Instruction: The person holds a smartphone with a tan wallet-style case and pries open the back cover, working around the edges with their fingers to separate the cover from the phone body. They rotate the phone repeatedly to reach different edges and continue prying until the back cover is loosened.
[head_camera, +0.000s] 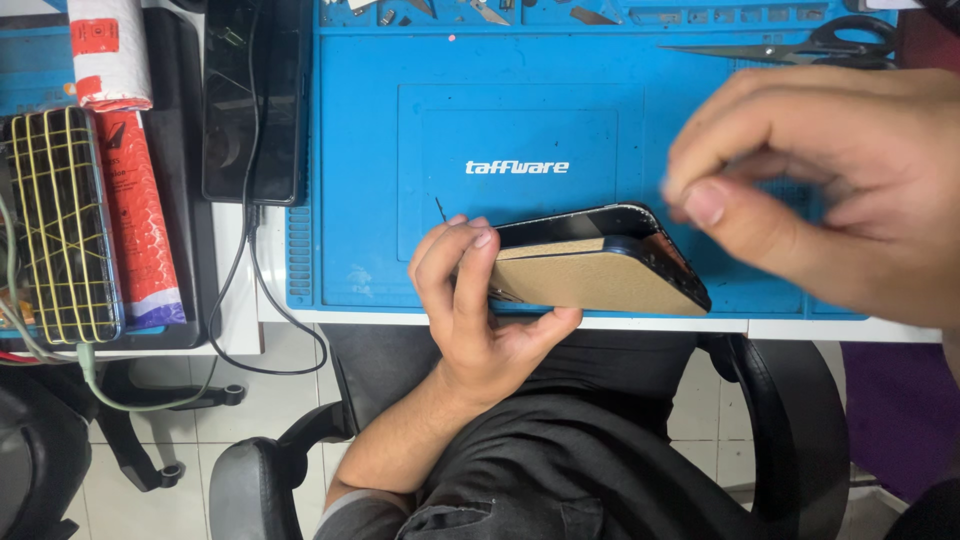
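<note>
My left hand (478, 300) grips a smartphone (600, 270) by its left end, holding it on edge over the front of the blue work mat (400, 150). The phone has a tan back and a black screen panel lifted apart along the top. A thin dark pick or wire (441, 209) sticks up near my fingertips. My right hand (830, 180) hovers blurred just right of the phone's upper corner, thumb and fingers pinched together; whether they hold anything small I cannot tell.
Scissors (800, 47) lie at the mat's back right, with small tools in its top tray (480, 12). A dark phone with a cable (252, 100) lies left of the mat. Further left are a red-and-white padded envelope (135, 180) and a phone bound with yellow rubber bands (62, 225).
</note>
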